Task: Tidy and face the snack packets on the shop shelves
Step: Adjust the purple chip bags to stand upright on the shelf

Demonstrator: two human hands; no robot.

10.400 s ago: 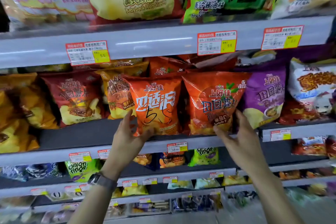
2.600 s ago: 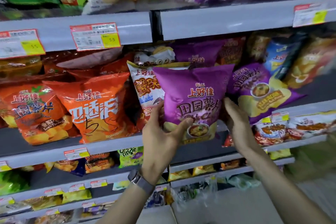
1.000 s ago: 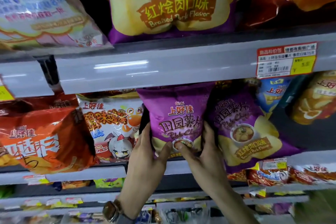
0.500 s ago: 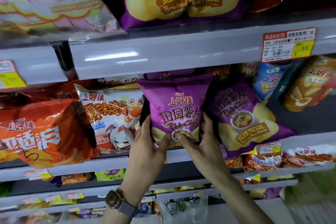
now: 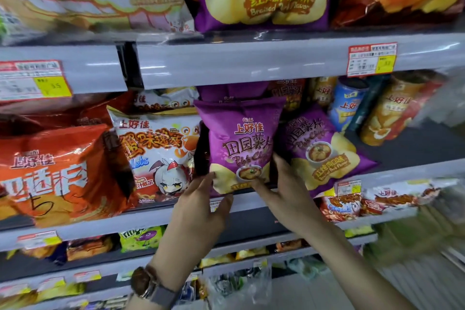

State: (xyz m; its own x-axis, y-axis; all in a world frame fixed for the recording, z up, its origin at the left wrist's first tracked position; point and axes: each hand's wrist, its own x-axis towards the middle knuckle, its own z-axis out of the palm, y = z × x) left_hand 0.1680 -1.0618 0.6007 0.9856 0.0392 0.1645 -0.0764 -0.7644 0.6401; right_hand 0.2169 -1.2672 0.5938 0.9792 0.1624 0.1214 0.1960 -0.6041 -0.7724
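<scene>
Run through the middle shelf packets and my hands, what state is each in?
front purple packet, upright, facing out, between both hands.
left hand, touching its lower left corner.
right hand, pinching its lower right edge.
second purple packet, tilted right, front showing.
white crab packet, upright, facing out.
orange packet, leaning, front showing.

The left hand [image 5: 201, 211] wears a wristwatch [image 5: 143, 282] at its wrist, lower centre of the frame — dark rounded case, grey strap. Both forearms are bare.

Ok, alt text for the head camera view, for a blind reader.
A right hand pinches an upright purple Oishi potato chip packet on a shop shelf while the left hand touches its lower corner, beside a white crab-flavour packet.
</scene>
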